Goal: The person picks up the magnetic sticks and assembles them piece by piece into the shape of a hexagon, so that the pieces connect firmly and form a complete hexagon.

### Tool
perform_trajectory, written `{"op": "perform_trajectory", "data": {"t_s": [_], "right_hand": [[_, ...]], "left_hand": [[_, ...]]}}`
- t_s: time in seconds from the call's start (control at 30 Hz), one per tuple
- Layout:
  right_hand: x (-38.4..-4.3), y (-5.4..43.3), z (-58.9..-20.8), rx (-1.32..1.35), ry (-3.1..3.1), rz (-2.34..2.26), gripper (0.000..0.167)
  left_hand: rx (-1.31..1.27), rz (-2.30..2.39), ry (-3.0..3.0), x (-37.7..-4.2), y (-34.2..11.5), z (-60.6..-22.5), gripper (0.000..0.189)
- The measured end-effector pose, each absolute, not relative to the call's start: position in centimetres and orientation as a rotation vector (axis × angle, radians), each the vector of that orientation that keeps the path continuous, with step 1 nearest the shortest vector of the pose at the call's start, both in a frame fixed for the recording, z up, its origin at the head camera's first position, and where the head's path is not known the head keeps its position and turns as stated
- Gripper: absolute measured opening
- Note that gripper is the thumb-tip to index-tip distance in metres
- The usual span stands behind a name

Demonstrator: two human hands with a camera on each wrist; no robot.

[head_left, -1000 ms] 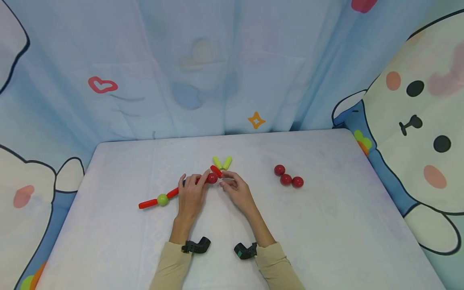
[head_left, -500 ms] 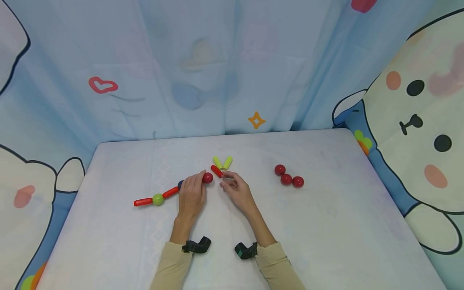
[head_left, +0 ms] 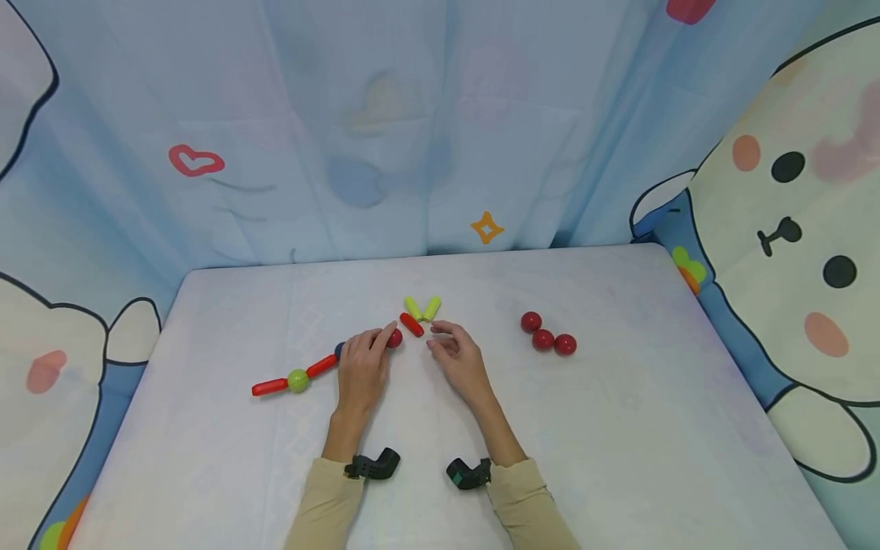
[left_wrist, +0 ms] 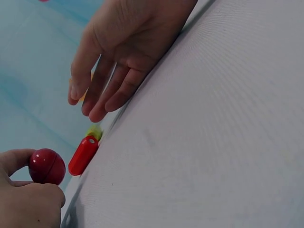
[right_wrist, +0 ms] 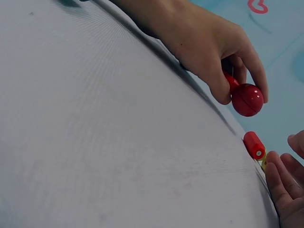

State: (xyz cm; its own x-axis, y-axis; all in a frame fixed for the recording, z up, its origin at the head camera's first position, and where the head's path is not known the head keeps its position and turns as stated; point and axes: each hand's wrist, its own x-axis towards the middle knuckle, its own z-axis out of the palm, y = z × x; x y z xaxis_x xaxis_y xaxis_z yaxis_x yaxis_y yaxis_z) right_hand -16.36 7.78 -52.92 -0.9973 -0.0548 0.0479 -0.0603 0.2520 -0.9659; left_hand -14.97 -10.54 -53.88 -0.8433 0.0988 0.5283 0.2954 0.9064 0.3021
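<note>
My left hand [head_left: 363, 367] pinches a row of joined beads near its right end. From the left, the row shows a red stick bead [head_left: 270, 387], a green ball [head_left: 298, 380], another red stick bead [head_left: 321, 366] and a dark blue ball [head_left: 339, 350]; the fingers hide part beyond it. A red ball [right_wrist: 247, 100] pokes out past the thumb and fingertips. My right hand [head_left: 459, 363] is relaxed and holds nothing, fingers slightly bent. Just left of its fingertips, a loose red stick bead [head_left: 412, 325] with a hole in its end lies on the table.
Two yellow-green stick beads [head_left: 431, 308] form a V behind the loose red one. Three red balls [head_left: 543, 340] lie together to the right on the white-covered table [head_left: 619, 458]. A blue printed curtain [head_left: 309, 191] hangs behind the table.
My left hand has drawn the bead row leftward, away from the loose red stick bead. My right hand has let go of that bead and moved slightly right.
</note>
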Motion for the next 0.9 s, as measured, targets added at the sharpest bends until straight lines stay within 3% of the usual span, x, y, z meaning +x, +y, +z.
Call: {"op": "perform_trajectory", "data": {"t_s": [0.43, 0.9], "right_hand": [[-16.6, 7.9, -53.2, 0.123, -2.523, 1.82, 0.035], [-16.4, 7.8, -54.2, 0.729, -2.824, 0.962, 0.047]], "left_hand": [[-0.255, -0.545, -2.55, -15.0, -10.5, -53.9, 0.049], [-0.251, -0.516, -2.563, -15.1, -10.6, -53.9, 0.048]]}}
